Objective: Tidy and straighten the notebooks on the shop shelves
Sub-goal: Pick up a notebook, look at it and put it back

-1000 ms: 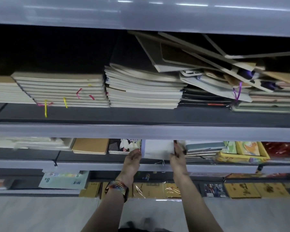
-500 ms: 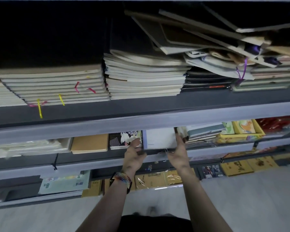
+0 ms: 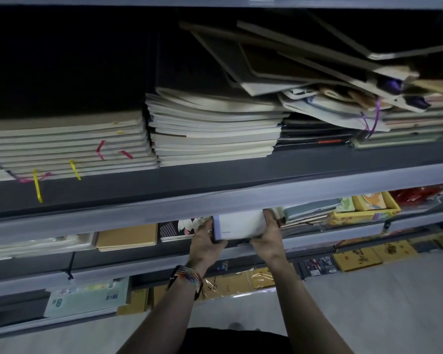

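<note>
Though shelved, the white notebook stack is grasped by the left hand. The right hand grasps its right side.

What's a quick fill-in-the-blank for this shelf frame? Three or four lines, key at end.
1. The left hand and right hand hold the ____ stack of notebooks on the middle shelf.
2. The multicoloured wristband is on the ____ wrist.
3. The pile left of the floral-cover notebook has plain ____ covers.
4. The jumbled, tilted notebooks lie at the ____ end of the upper shelf.
Missing words: white; left; brown; right.
</note>
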{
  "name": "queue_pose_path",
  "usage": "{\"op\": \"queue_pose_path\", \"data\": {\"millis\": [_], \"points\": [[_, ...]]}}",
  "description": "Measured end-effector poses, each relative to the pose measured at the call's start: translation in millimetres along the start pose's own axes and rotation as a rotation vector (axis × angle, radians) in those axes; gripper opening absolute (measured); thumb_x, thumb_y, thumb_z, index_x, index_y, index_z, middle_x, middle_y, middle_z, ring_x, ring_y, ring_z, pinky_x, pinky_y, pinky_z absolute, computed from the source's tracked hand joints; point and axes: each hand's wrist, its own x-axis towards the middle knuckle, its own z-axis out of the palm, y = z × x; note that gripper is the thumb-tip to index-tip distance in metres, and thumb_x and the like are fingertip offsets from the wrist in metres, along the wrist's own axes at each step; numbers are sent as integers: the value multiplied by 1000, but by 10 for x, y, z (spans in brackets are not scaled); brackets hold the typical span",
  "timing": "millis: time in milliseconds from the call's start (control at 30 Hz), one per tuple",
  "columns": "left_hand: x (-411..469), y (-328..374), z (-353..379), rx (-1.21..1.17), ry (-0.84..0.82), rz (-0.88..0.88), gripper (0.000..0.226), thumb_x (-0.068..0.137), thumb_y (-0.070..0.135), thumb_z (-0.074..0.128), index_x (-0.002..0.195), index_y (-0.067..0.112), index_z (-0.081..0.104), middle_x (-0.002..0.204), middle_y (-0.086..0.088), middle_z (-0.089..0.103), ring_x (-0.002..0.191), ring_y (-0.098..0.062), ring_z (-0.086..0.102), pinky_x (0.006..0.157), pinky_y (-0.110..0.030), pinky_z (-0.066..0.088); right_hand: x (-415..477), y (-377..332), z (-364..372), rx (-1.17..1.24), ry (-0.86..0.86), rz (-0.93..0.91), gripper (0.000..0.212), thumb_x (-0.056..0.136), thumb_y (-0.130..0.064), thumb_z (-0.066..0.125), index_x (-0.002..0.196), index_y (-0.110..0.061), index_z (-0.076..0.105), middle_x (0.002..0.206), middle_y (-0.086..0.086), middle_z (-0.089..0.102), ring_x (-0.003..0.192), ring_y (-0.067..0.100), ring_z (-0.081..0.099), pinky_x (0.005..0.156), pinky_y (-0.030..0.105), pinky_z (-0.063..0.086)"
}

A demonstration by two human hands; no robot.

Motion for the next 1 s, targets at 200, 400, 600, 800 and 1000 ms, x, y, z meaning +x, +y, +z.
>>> {"op": "queue_pose_path", "data": {"millis": [200, 400, 600, 800, 1000], "points": [[85, 24, -35, 98, 57, 27, 53, 83, 26, 78, 132, 25, 59, 134, 4, 57, 122, -16, 56, 106, -34, 47, 140, 67, 82, -3, 67, 80, 60, 83, -5, 74, 137, -14, 48, 135, 9, 57, 133, 30, 48, 114, 48, 39], [83, 115, -46, 209, 119, 23, 33, 93, 30, 66, 125, 20, 64, 124, 2, 64, 94, -5, 55, 64, -5, 39, 202, 93, 161, -4, 142, 148, 44, 85, -10, 74, 126, -14, 58, 126, 10, 64, 125, 32, 56, 110, 46, 43], [42, 159, -22, 260, 201, 20, 28, 96, 30, 62, 123, 23, 66, 123, 5, 67, 105, -14, 64, 78, -21, 49, 176, 142, 151, 79, 181, 183, 40, 88, -14, 74, 126, -14, 62, 118, 8, 70, 117, 26, 62, 103, 37, 47], [-2, 149, 34, 148, 265, -34, 30, 94, 26, 65, 124, 21, 67, 122, 4, 69, 109, -15, 65, 80, -18, 47, 105, 136, 116, 259, 163, 211, 37, 91, -15, 71, 127, -12, 60, 124, 12, 66, 120, 29, 59, 103, 40, 46], [-48, 139, 71, 52, 310, -83, 31, 92, 30, 68, 121, 19, 68, 122, -3, 68, 107, -21, 66, 89, -34, 57, 78, 107, 111, 342, 195, 206, 28, 91, -9, 69, 98, -36, 62, 129, 12, 64, 126, 29, 56, 106, 40, 44]]}}
